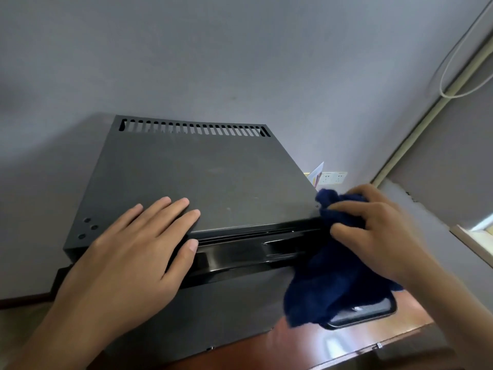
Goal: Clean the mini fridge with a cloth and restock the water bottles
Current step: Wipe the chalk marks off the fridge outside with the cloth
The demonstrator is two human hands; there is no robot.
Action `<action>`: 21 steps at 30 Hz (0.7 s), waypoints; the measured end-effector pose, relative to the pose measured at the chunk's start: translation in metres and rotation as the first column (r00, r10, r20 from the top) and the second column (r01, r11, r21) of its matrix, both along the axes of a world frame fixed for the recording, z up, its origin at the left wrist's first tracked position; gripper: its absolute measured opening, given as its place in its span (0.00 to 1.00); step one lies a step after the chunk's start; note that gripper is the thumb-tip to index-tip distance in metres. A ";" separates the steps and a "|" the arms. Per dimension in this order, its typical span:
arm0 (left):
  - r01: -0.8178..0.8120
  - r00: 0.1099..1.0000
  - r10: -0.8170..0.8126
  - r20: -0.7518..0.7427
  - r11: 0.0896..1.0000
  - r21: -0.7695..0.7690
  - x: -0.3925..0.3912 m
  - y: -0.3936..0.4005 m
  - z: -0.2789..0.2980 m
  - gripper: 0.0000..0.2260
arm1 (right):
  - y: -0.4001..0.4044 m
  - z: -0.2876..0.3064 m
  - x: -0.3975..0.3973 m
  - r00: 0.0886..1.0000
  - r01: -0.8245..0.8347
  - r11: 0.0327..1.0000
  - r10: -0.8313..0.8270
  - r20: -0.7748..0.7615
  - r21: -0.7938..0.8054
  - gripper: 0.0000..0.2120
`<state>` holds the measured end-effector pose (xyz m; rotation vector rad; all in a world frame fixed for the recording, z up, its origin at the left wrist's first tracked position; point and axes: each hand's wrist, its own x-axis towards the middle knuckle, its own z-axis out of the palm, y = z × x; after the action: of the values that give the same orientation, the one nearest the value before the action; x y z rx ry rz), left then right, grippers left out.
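Two hands: both at the front edge of the black mini fridge point(192, 172), which stands against the grey wall point(240, 54).
Left hand point(128, 252): spread flat, palm down on the fridge top near its front left corner, thumb over the glossy door edge.
Fridge top: matte black, vent slots point(194, 129) along the back edge.
Right hand point(373, 225): fingers closed around a dark blue cloth point(328, 284) at the front right corner.
Cloth: hangs down over a dark phone point(365, 315) on the wooden counter point(346, 348).
Wall sockets point(333, 178): behind the fridge, right.
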<state>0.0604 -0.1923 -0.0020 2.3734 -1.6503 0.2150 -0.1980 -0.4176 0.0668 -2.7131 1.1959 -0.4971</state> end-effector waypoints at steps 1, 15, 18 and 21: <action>0.002 1.000 -0.002 0.005 1.000 -0.003 0.000 0.000 0.000 0.25 | -0.004 -0.002 0.001 0.997 0.016 1.000 -0.016 -0.078 0.000 0.18; 0.011 0.937 -0.102 -0.334 0.965 -0.262 0.004 0.004 0.005 0.26 | 0.066 -0.009 0.067 0.945 -0.171 0.958 0.093 -0.315 -0.230 0.16; -0.139 0.768 -0.226 -0.599 0.854 -0.501 0.008 0.006 0.007 0.17 | 0.111 -0.013 0.103 0.952 -0.267 0.929 0.214 -0.217 -0.256 0.16; -0.293 0.622 -0.347 -0.702 0.728 -0.619 0.015 0.016 0.013 0.15 | 0.159 -0.021 0.150 0.896 -0.444 0.870 0.430 -0.114 -0.212 0.14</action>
<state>0.0755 -0.1761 0.0113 1.4706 -0.9060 -0.1969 -0.0482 -0.2589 0.0456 -3.0877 0.5168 -0.5142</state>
